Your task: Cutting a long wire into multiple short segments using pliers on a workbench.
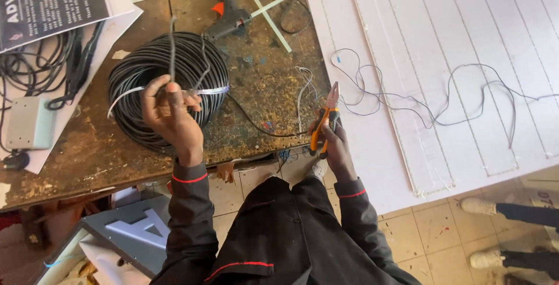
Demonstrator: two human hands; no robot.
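Observation:
My left hand (170, 113) is raised over a big coil of black cable (160, 84) on the worn wooden table (256, 81), pinching a cable end (172, 46) that stands straight up from my fingers. A white strap (207, 91) runs across the coil. My right hand (333, 142) grips orange-handled pliers (327, 116) at the table's front edge, jaws pointing away from me. A thin black wire (256, 125) trails from the coil toward the pliers.
A black glue gun (228, 10) lies at the back. Thin loose wires (442, 101) sprawl over a white grooved board (442, 29) on the right. A grey box (30, 123) with cables and a dark poster (49, 0) sit left. Another person's shoes (483, 232) stand lower right.

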